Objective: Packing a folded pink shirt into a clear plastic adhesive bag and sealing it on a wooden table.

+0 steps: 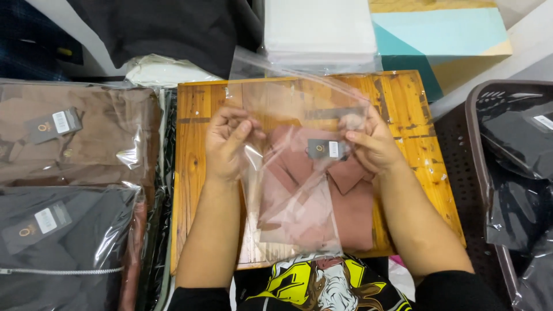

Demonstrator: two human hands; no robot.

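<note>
Bagged brown shirt (75,132), bagged dark garment (63,242); white stack (319,26), dark basket (478,150)

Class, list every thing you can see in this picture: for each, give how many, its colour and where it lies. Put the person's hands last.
clear plastic bag: one, transparent, held up between both hands
folded shirt: one, dusty pink, on the board under the bag
wooden board: one, orange-brown, centre
bagged garments: two, brown and dark grey, at left
basket: one, dark, at right, holding black bagged items
white stack: one, top centre
left hand: pinching the bag
right hand: pinching the bag
</note>
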